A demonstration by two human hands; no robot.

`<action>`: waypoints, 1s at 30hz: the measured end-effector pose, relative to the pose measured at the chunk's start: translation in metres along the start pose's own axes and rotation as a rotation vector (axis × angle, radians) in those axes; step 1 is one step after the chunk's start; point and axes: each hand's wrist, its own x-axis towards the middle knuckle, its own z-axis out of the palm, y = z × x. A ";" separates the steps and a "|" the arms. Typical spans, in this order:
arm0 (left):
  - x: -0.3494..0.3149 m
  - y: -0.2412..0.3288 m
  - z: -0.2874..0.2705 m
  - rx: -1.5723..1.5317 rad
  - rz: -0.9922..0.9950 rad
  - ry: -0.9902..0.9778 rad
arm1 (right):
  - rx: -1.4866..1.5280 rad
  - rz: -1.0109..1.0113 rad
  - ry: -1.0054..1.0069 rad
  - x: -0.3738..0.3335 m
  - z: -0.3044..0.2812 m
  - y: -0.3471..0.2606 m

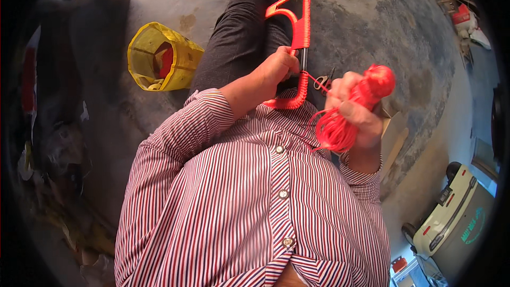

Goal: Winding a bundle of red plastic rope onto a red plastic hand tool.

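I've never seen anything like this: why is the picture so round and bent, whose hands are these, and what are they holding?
There is no machine here, just a person with two bare hands. The single picture comes from a camera worn on the head, looking down past the striped shirt; its very wide lens bends straight edges near the rim.

The left hand grips a frame above the lap. Red cord is wound around much of it, but a short dark stretch is bare. The right hand holds a bundle of red cord, with a strand running to the frame.

Scissors show between the frame and the right hand. On the grey floor, to the left, is a yellow container with something red inside.
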 end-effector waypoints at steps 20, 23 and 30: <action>-0.019 -0.012 -0.035 0.635 0.340 0.144 | -1.405 0.098 -0.246 0.052 -0.036 0.053; -0.029 0.006 -0.025 0.427 0.400 0.155 | -0.901 0.133 -0.053 0.053 -0.027 0.058; -0.055 0.055 -0.004 0.298 0.623 0.035 | -1.134 -0.463 -0.023 0.046 0.002 0.025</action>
